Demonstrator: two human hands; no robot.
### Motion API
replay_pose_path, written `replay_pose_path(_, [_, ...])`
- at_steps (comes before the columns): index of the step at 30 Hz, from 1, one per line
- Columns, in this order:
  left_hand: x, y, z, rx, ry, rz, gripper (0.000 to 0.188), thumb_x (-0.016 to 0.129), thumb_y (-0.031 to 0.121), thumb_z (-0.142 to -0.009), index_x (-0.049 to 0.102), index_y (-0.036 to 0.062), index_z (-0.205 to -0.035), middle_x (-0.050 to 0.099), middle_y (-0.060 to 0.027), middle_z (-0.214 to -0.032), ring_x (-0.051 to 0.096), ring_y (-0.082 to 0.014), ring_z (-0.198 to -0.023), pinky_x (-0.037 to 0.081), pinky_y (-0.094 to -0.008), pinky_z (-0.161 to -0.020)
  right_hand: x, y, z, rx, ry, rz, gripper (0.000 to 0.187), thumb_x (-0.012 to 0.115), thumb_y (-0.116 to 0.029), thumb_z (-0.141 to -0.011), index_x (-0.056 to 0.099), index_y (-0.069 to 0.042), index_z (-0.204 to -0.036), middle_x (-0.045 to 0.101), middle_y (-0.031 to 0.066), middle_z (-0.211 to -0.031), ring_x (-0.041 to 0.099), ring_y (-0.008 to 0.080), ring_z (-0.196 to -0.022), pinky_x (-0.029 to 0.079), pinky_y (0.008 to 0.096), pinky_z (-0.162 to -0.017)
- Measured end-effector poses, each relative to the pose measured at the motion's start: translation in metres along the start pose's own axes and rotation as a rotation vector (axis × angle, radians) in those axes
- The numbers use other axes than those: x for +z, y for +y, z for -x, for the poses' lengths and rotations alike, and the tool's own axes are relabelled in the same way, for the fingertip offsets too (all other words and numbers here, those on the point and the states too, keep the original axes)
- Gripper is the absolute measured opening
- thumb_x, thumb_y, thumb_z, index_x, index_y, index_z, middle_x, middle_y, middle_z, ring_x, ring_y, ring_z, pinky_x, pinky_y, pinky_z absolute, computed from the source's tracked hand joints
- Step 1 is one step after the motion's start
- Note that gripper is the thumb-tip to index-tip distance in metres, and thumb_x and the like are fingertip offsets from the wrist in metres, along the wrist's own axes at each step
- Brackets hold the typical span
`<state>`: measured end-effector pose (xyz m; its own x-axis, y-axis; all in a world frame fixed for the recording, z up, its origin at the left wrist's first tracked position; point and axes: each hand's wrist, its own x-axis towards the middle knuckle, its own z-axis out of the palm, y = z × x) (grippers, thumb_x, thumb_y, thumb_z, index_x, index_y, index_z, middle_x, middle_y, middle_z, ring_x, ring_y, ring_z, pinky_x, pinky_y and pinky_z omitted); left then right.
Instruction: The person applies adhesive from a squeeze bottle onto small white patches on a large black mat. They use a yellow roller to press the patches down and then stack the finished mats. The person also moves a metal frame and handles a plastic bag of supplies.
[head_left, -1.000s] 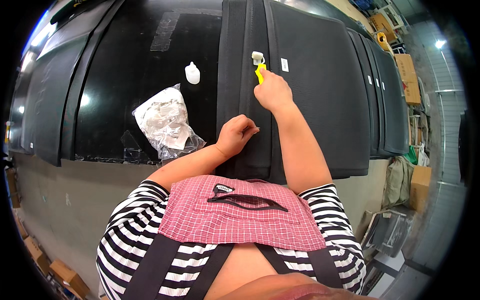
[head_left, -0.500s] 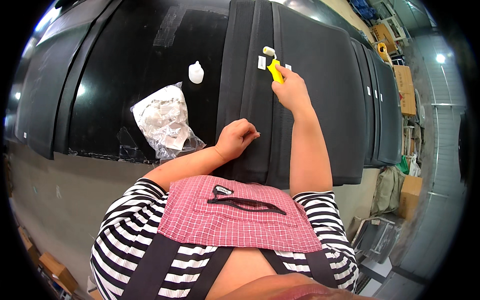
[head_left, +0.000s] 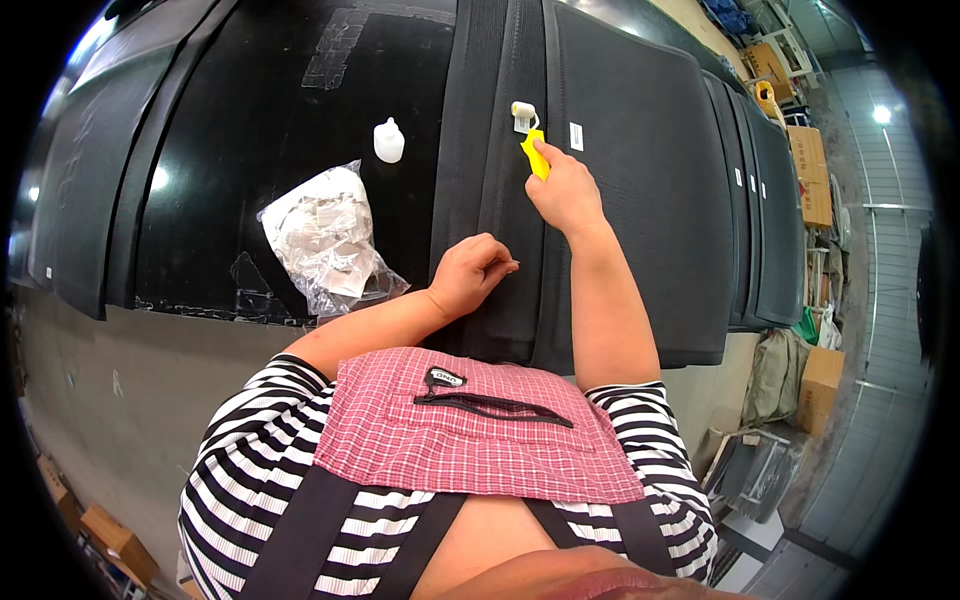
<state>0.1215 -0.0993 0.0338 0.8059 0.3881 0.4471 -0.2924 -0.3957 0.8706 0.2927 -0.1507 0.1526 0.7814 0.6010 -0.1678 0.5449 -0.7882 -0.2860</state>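
Note:
My right hand [head_left: 566, 192] grips the yellow handle of a small hand roller [head_left: 535, 155]. Its white roller head lies over a small white label on the black mat [head_left: 500, 200], partly covering that label. Another white label [head_left: 576, 136] sits on the neighbouring black mat [head_left: 640, 220], just right of the roller. Lower down, my left hand [head_left: 468, 276] is closed in a pinch above the mat. Whatever its fingertips hold, if anything, is too small to make out.
Left of the mats, a small white squeeze bottle [head_left: 389, 141] and a clear plastic bag of white pieces [head_left: 322, 235] rest on the shiny black tabletop [head_left: 220, 190]. More black mats [head_left: 770, 220] overlap at the right. Cardboard boxes [head_left: 808, 175] stand beyond the table.
My right hand has moved the roller left and slightly down, from between the two labels onto the left one. My left hand stays nearly in place, pinched.

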Motion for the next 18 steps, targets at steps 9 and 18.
replay_pose_path(9, [-0.001,0.002,0.0,-0.046,-0.043,-0.016,0.016,0.078,0.011,-0.083,0.063,0.0058,-0.084,0.061,-0.0093,-0.08,0.062,-0.0309,-0.076,0.051,-0.0393,-0.069,0.015,0.007,0.016,-0.024,0.001,0.066,0.057,0.065,-0.021,-0.089,0.053,-0.012,-0.145,0.066,0.0182,-0.119,0.064,0.0361,-0.111,0.051,0.0451,-0.098])
replay_pose_path(18, [-0.001,0.001,0.002,-0.053,-0.047,-0.02,0.016,0.078,0.012,-0.083,0.063,0.0056,-0.085,0.062,-0.0092,-0.08,0.063,-0.0307,-0.077,0.051,-0.039,-0.069,0.019,0.011,0.028,-0.061,0.02,0.055,0.058,0.066,-0.02,-0.088,0.052,-0.01,-0.144,0.066,0.0182,-0.116,0.065,0.0357,-0.109,0.052,0.0443,-0.097])
